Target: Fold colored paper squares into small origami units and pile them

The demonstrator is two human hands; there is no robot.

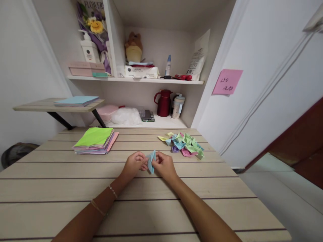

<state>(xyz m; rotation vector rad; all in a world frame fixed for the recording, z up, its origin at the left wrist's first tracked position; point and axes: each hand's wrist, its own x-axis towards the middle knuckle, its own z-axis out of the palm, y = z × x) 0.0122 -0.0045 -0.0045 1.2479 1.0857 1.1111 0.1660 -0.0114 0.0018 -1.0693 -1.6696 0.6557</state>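
Note:
A small folded piece of light-blue paper [151, 161] is held between my two hands above the middle of the table. My left hand [136, 163] pinches its left side with curled fingers. On the other side, my right hand [164, 164] grips it between thumb and fingers. The paper stands roughly upright, with its pointed ends up and down; part of it is hidden behind my fingertips. Beyond my right hand lies a heap of folded paper boats [185, 143] in green, blue, yellow, pink and purple.
A stack of coloured paper sheets [94, 137], lime green on top, sits at the left. Blue sheets [77, 100] lie on a small raised shelf [37, 105]. At the back stand a red jug [164, 103] and a pale cup [178, 107]. A pink note [227, 81] sticks to the right wall.

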